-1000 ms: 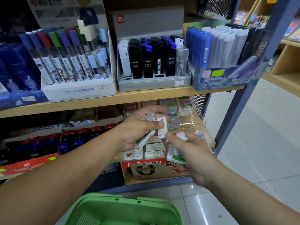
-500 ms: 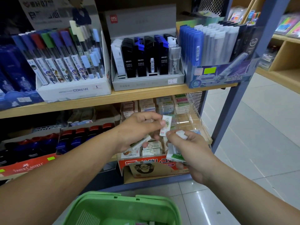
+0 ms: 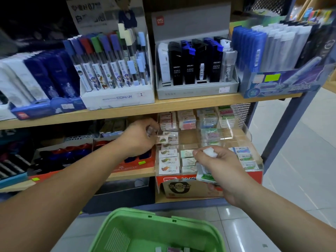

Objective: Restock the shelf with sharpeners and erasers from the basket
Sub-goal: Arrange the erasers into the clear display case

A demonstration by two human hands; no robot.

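The left hand [image 3: 141,138] pinches one small boxed eraser [image 3: 164,139] over the left column of the clear tray [image 3: 245,130] on the lower shelf [image 3: 131,174]. It is at ten o'clock from the right hand [image 3: 221,168], which grips a stack of erasers [image 3: 207,176]. The eraser is best laid flat, label up, in line with the matching ones at six o'clock of it, without nudging its neighbours; the basket [image 3: 131,213] waits at six o'clock in view.

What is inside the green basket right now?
In the green basket, a few small packs lie at the frame's bottom edge, one purplish. The rest of its floor is out of frame.
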